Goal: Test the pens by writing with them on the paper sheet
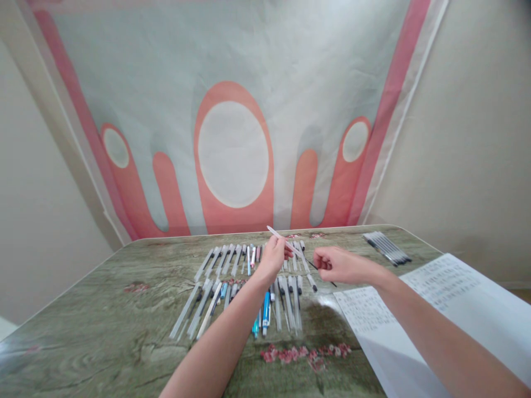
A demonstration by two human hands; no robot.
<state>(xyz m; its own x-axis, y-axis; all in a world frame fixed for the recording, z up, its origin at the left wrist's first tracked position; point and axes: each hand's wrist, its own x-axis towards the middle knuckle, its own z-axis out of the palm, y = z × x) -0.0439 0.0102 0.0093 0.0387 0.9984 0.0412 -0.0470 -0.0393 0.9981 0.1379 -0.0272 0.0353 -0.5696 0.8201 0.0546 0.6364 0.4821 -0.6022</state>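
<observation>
My left hand (274, 258) is closed around a translucent pen barrel (271, 231), which slants down to the right above the rows of pens. My right hand (332, 265) is closed, just right of the barrel's lower end. A thin dark rod like a pen refill (312, 265) runs from near the barrel to my right fingers, and a dark tip shows below them. Whether the rod enters the barrel I cannot tell. A short clear cap with a black end (312, 283) lies below, between the hands. My left forearm hides part of the pens.
Two rows of pens lie on the wood-patterned table (103, 320): a back row (224, 260) and a front row (199, 309), mostly clear, some blue or pink. At right are a bundle of pens (387, 248) and handwritten paper sheets (477, 309). A patterned cloth (166, 83) hangs behind.
</observation>
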